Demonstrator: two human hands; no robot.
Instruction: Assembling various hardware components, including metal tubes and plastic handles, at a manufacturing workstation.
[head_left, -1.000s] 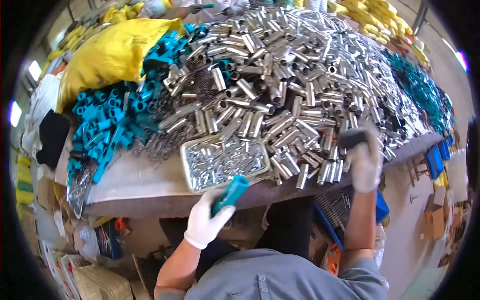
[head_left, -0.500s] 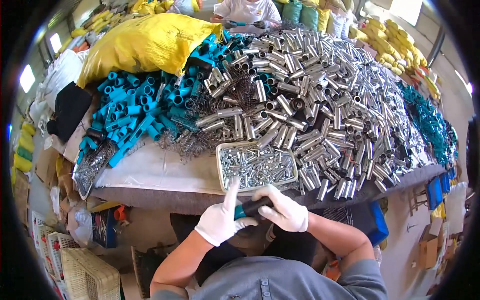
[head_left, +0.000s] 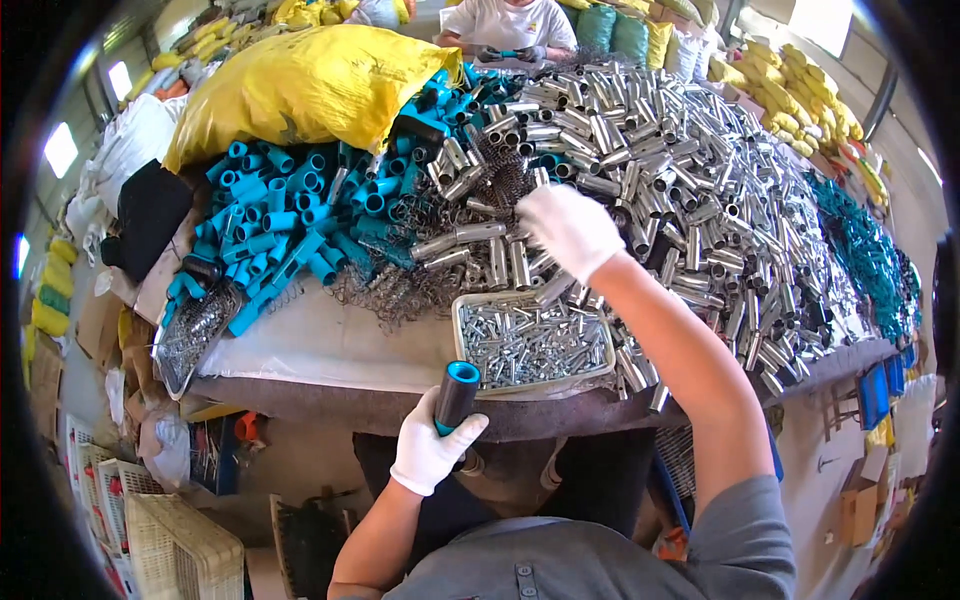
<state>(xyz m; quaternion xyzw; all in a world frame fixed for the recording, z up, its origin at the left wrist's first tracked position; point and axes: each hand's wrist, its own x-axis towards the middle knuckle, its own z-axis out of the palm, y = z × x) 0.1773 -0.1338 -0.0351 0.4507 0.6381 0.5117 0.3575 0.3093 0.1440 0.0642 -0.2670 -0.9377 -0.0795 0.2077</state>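
My left hand (head_left: pixel 430 448), in a white glove, is closed around a black tubular handle with a teal rim (head_left: pixel 457 395). The handle stands nearly upright at the table's front edge, its hollow end facing up. My right hand (head_left: pixel 570 228), also white-gloved, is stretched far over the table, above the border between dark coiled springs (head_left: pixel 503 172) and a heap of shiny metal tubes (head_left: pixel 690 200). Motion smears its fingers, so I cannot see whether they hold anything. Between the hands and below the right forearm sits a white tray (head_left: pixel 458 345) of small silver screws or pins.
Teal plastic tubes (head_left: pixel 270 215) are piled on the left, under a large yellow sack (head_left: pixel 300 95). Across the table a person (head_left: pixel 510 30) in a white top handles a teal piece. Wicker baskets (head_left: pixel 185 545) stand at lower left; blue bins (head_left: pixel 872 390) hang right.
My right hand has left the black handle and moved forward over the springs and metal tubes. The left hand keeps the handle, now turned upright with its open end up.
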